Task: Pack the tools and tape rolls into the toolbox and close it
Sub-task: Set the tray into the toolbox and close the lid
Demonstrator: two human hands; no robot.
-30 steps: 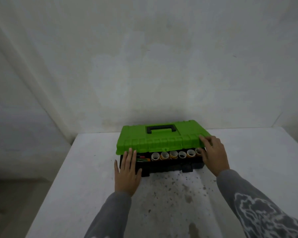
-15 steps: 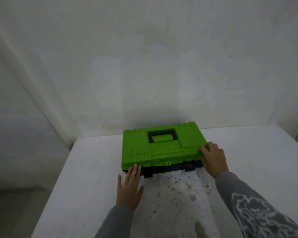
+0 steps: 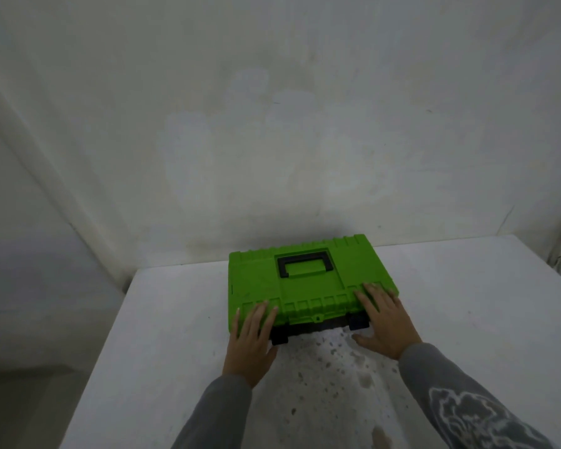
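A toolbox (image 3: 308, 286) with a bright green lid and a black base stands on the white table, its lid lying flat and down. A black handle (image 3: 305, 263) is set into the lid's top. My left hand (image 3: 251, 340) rests with straight fingers on the lid's front left corner. My right hand (image 3: 386, 322) lies flat on the front right corner, thumb spread over the table. Two black latches (image 3: 358, 320) hang at the front edge, one beside each hand. The tools and tape rolls are hidden inside.
The white table (image 3: 467, 303) has dark specks and stains in front of the toolbox. A pale wall rises right behind the box. The table's left edge drops to the floor (image 3: 30, 400).
The lid came down from half open to flat on the base, hiding the tape rolls. My left hand moved up from the table onto the lid; my right hand shifted onto the lid's top.
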